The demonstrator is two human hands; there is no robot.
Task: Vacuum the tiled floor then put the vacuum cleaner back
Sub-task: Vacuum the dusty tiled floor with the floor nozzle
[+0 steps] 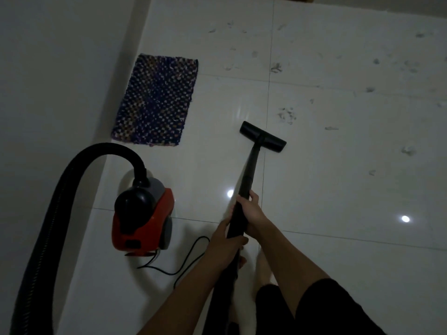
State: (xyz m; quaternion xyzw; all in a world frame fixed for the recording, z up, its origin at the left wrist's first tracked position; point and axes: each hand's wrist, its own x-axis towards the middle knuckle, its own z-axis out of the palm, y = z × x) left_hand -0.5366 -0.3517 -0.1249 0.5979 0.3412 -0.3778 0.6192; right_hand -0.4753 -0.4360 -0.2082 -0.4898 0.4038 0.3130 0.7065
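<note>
In the dim light the ribbed hose (48,213) runs off the bottom edge, and the closed red canister vacuum cleaner (142,221), on the tiled floor (338,189) near the left wall, hides its contents. The right hand (251,211) and, just behind it, the left hand (227,235) both curl their fingers round the black wand (250,170). Its floor head (263,137) lies flat on a tile near scattered debris (286,114).

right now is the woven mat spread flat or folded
Spread flat: the woven mat lies open on the floor, all four edges showing.
</note>
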